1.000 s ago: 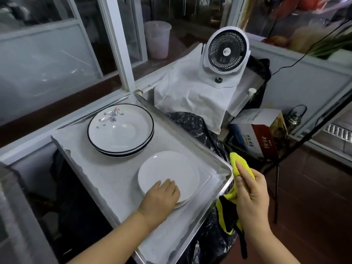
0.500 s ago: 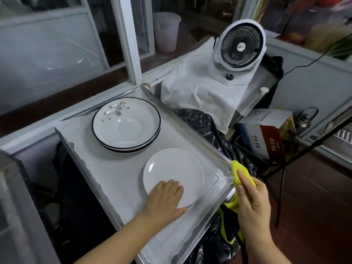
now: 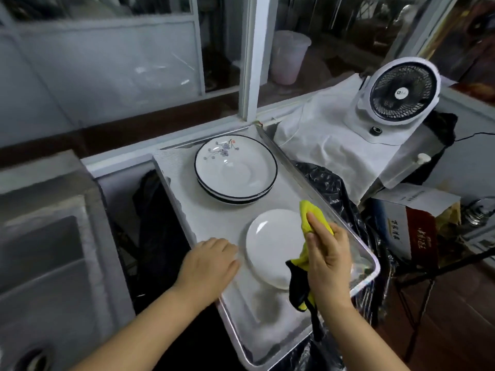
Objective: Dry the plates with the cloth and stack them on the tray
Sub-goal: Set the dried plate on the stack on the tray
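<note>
On the tray (image 3: pixel 371 259) at frame centre, the right hand (image 3: pixel 328 259) pinches the yellow cloth (image 3: pixel 308 214) above a white plate (image 3: pixel 270 242), the left hand (image 3: pixel 210 265) lies relaxed beside it, and the writing on the red box (image 3: pixel 420 234) at right is unreadable.

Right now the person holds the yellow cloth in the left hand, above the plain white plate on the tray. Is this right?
Not quite. The head view shows the yellow cloth in the right hand, not the left. The left hand holds nothing, beside the plain white plate on the tray.

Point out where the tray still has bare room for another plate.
Bare tray liner lies left of the black-rimmed stack, and along the near end below the white plate. Around that plate it is crowded: left hand, right hand with cloth.
</note>
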